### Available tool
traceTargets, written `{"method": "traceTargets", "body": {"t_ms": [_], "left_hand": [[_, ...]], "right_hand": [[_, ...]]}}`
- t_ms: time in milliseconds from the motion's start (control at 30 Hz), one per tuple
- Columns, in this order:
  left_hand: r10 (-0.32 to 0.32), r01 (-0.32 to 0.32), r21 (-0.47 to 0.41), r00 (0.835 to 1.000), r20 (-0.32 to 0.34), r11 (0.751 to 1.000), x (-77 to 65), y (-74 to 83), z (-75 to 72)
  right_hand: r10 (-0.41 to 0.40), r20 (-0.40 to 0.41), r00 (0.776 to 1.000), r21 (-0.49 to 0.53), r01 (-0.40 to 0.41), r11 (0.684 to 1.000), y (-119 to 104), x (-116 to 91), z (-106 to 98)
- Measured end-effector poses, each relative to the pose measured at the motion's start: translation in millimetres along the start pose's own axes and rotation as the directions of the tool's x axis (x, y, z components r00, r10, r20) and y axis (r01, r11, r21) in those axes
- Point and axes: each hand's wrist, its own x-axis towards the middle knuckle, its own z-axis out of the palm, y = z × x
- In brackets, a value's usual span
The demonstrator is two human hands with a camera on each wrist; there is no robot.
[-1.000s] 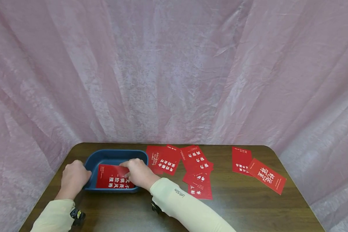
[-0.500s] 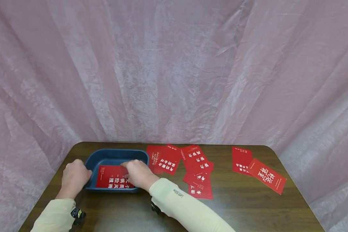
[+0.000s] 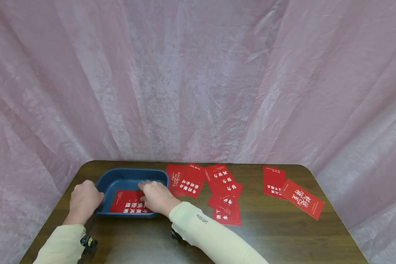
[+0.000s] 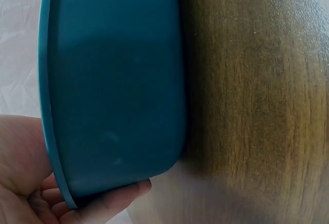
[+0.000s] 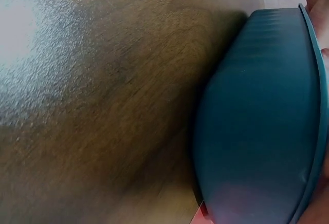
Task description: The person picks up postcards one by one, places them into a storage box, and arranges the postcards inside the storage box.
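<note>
A blue plastic bin sits on the table's left side. My left hand grips its left rim; in the left wrist view that hand has its fingers under the bin's outer wall. My right hand reaches over the right rim into the bin, at the right side of a red card with white lettering. The index finger and thumb show at the card's edge, but the other fingertips are hidden. In the right wrist view the bin's outer wall covers most of that hand.
Right of the bin, red cards overlap on the wooden table. Another overlapping group lies beside them. Farther right, one red card is partly covered by another card. A pink curtain hangs behind the table.
The red card in the bin has sunk a little and turned slightly, its far left corner shifting right. Both hands stay at nearly the same places on the bin.
</note>
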Motion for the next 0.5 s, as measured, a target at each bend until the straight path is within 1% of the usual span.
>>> {"method": "traceTargets", "body": {"t_ms": [67,167,233,300,400,500], "left_hand": [[-0.009,0.009,-0.006,1.0,0.005,1.0,-0.8,-0.1,0.0],[-0.007,0.007,-0.01,1.0,0.003,1.0,-1.9,-0.5,0.1],[0.002,-0.002,-0.009,1.0,-0.003,1.0,-1.8,-0.7,0.5],[0.015,-0.015,-0.009,1.0,-0.009,1.0,-1.2,-1.2,0.7],[0.024,-0.024,-0.011,1.0,-0.01,1.0,-0.4,-1.4,1.0],[0.023,-0.023,-0.014,1.0,-0.003,1.0,-0.1,-1.8,1.3]], "right_hand": [[-0.003,-0.012,1.0,0.056,0.004,0.998,1.7,-2.6,-4.4],[-0.015,-0.041,0.999,0.115,0.019,0.993,7.1,-7.8,-15.8],[-0.027,-0.077,0.997,0.137,0.037,0.99,14.1,-11.7,-26.3],[-0.038,-0.13,0.991,0.144,0.057,0.988,24.2,-15.3,-37.4],[-0.039,-0.227,0.973,0.149,0.074,0.986,42.5,-22.7,-54.0],[-0.031,-0.325,0.945,0.128,0.076,0.989,63.4,-30.9,-68.1]]}}
